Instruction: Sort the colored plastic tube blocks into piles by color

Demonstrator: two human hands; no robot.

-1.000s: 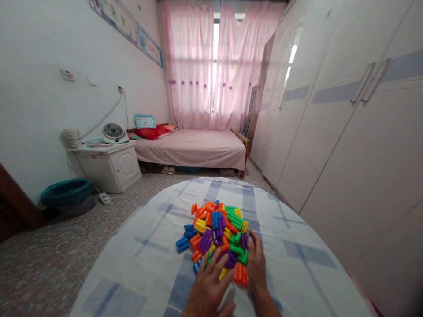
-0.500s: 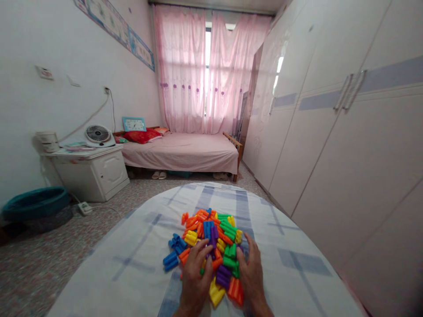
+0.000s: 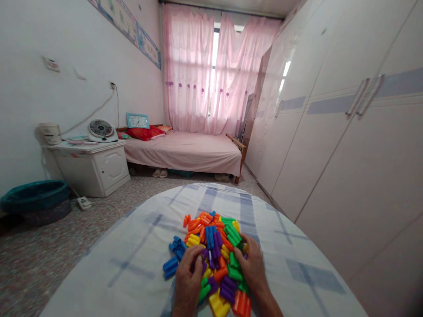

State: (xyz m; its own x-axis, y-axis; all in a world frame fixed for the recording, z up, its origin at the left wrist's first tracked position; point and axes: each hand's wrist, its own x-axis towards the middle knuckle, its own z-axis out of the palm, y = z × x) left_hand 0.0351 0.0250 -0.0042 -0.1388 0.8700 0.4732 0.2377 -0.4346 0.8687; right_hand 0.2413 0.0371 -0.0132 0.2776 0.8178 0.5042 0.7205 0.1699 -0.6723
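A heap of colourful plastic building pieces (image 3: 215,237), shaped like joined tubes, lies on the cloth-covered table. My left hand (image 3: 188,279) is at the heap's near left, its fingers curled and its thumb close to the index finger; what they may hold is hidden. A green piece (image 3: 204,288) lies beside that thumb, and blue pieces (image 3: 171,267) lie left of the hand. On the right side, my right hand (image 3: 254,266) rests over the pieces with thumb and fingers apart. Beneath it show a green piece (image 3: 234,273) and a partly covered yellow piece (image 3: 245,248).
The round table has a white and blue checked tablecloth (image 3: 139,251). Beyond stands a bed (image 3: 185,152) with pink covers. A white cabinet (image 3: 114,171) carries a fan (image 3: 101,128), and a teal-rimmed bin (image 3: 36,193) is at left. A wardrobe (image 3: 330,154) lines the right.
My left hand has drawn back leftward and curled its fingers, uncovering purple and green pieces. The right hand's fingers have bent down over the pieces. The view has shifted slightly.
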